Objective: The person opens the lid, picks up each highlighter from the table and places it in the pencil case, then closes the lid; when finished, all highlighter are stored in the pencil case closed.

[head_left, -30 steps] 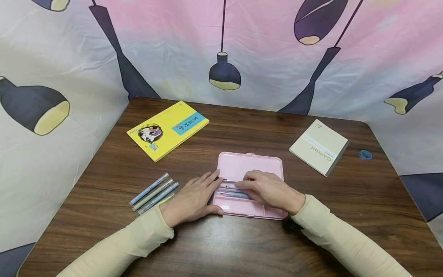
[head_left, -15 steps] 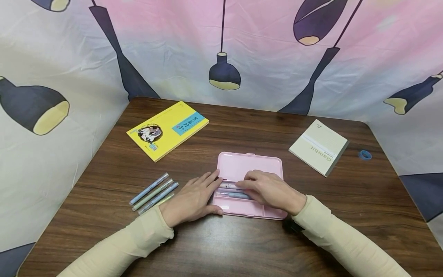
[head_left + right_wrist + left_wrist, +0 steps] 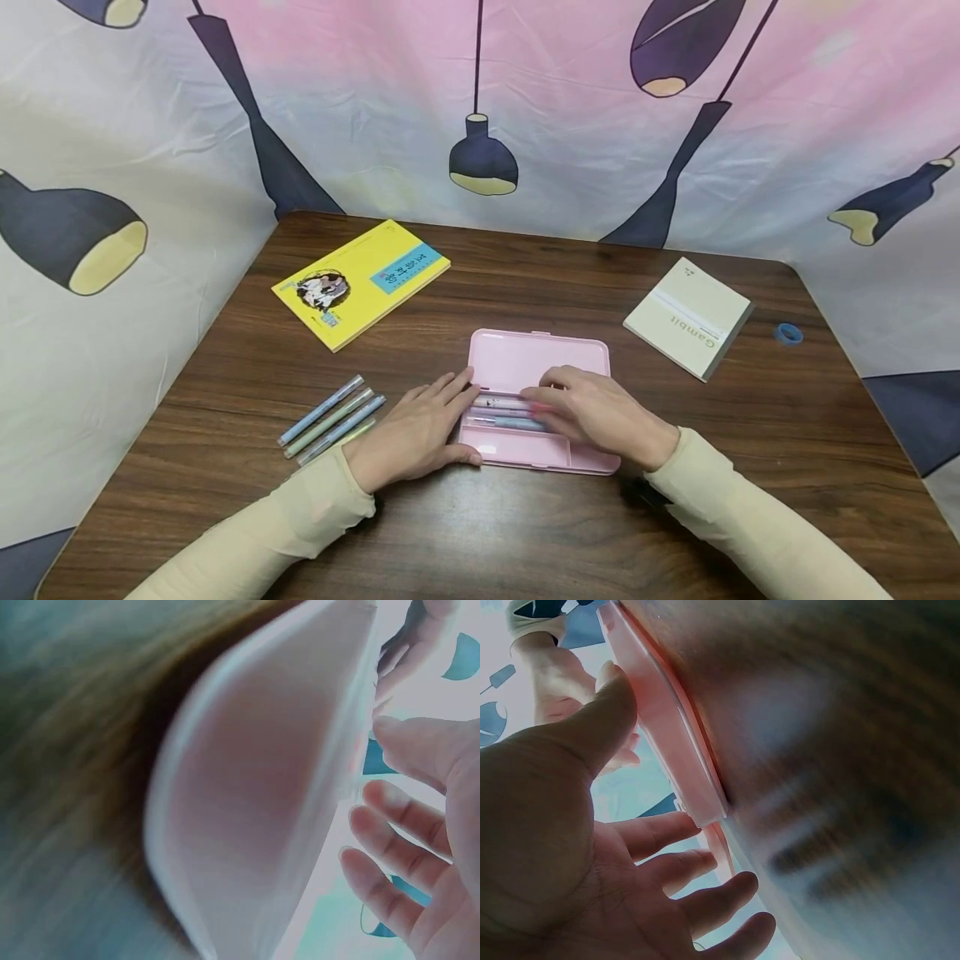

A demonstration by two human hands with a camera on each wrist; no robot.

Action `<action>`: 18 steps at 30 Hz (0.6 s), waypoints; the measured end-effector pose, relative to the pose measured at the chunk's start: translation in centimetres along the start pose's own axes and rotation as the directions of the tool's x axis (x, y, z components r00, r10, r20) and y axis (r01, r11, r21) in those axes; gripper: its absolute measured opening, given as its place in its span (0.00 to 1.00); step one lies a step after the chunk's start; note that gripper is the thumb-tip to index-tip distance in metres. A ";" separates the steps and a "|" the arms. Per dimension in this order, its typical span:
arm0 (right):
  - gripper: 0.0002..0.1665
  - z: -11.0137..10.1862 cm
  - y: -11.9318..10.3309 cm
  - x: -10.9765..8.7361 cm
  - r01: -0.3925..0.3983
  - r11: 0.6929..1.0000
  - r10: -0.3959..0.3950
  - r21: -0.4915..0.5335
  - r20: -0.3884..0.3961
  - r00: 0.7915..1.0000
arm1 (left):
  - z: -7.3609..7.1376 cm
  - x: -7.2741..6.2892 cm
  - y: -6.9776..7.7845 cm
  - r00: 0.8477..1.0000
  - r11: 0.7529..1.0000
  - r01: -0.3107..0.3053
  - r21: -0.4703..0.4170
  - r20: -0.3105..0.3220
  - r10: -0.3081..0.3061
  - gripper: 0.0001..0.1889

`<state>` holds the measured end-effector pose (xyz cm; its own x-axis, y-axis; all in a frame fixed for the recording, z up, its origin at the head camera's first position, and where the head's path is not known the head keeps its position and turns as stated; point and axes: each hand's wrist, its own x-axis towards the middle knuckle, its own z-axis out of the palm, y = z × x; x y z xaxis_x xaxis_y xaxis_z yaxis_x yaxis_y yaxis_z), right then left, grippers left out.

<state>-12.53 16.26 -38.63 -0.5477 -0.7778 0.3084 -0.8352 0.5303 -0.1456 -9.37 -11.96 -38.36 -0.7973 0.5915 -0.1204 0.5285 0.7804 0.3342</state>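
Observation:
An open pink pencil case (image 3: 525, 450) lies on the table, its lid (image 3: 517, 360) folded back on the far side. Inside, a pale pen with a dark print (image 3: 497, 402) and a blue pen (image 3: 510, 422) lie lengthwise in the long compartment. My left hand (image 3: 416, 433) rests against the case's left side, fingers spread, the thumb (image 3: 611, 712) at the front corner. Over the right half of the case, my right hand (image 3: 600, 408) has its fingertips at the pens' right ends, which it hides. The right wrist view shows its fingers (image 3: 397, 847) apart from the thumb, loosely bent.
Several pens (image 3: 330, 421) lie side by side left of the left hand. A yellow book (image 3: 360, 283) is at the back left. To the right are a cream notebook (image 3: 686, 321) and a blue tape roll (image 3: 788, 334). A patterned cloth (image 3: 390, 125) hangs behind the table.
My right hand has shifted slightly right and its fingertips have come off the pale pen, more of which now shows. The left hand and the case keep their places.

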 end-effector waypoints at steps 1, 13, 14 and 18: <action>0.18 -0.1 0.0 -0.2 -0.004 1.000 0.004 -0.004 0.006 1.000 | 0.0 0.0 0.0 1.000 1.000 -0.002 0.000 -0.002 0.002 0.46; 0.40 -1.9 -0.5 -3.8 -0.137 0.990 0.139 -0.034 0.084 0.987 | 0.0 -0.1 0.0 1.000 1.000 -0.010 0.007 -0.006 0.010 0.46; 0.42 -1.9 -0.5 -4.1 -0.146 0.989 0.149 -0.035 0.088 0.985 | 0.0 0.0 0.0 1.000 1.000 -0.011 0.007 -0.006 0.011 0.46; 0.48 -1.9 -0.3 -5.5 -0.184 0.982 0.187 -0.035 0.106 0.977 | 0.0 0.0 -0.1 1.000 1.000 -0.010 0.004 -0.004 0.010 0.47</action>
<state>-9.19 20.98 -38.48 -0.6960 -0.6965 0.1743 -0.7180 0.6757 -0.1671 -9.39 -12.01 -38.42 -0.7930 0.5987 -0.1130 0.5378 0.7750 0.3319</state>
